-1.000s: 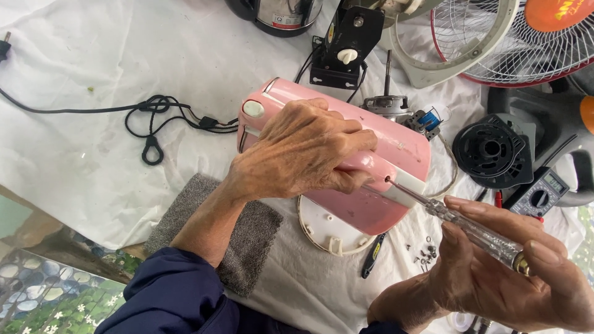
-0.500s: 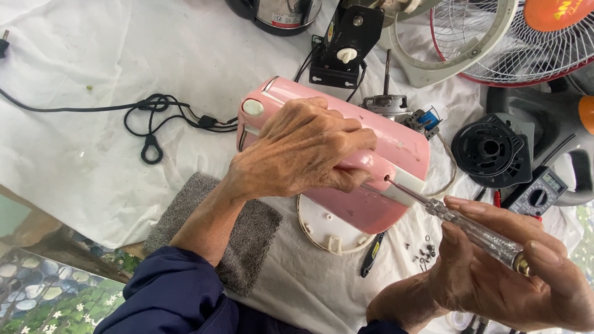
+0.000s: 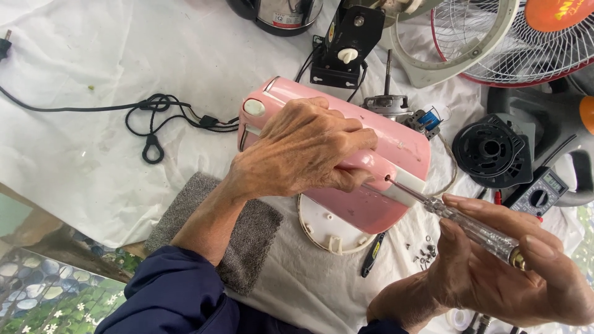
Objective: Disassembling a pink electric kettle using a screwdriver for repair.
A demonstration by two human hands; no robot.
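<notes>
A pink kettle-like appliance (image 3: 396, 139) lies on its side on the white cloth (image 3: 93, 74). My left hand (image 3: 303, 148) grips its pink handle from above. My right hand (image 3: 501, 266) holds a clear-handled screwdriver (image 3: 461, 222) whose tip sits in a hole at the end of the handle, by a white part. A round white base plate (image 3: 322, 229) lies under the appliance. Several small screws (image 3: 426, 252) are scattered on the cloth near my right hand.
A grey mat (image 3: 247, 241) lies under my left forearm. A black power cord (image 3: 154, 117) runs left. At the back stand a black switch box (image 3: 349, 40), a fan motor (image 3: 387, 102) and fan grille (image 3: 513, 43). A black round part (image 3: 492, 148) and a multimeter (image 3: 538, 195) sit right.
</notes>
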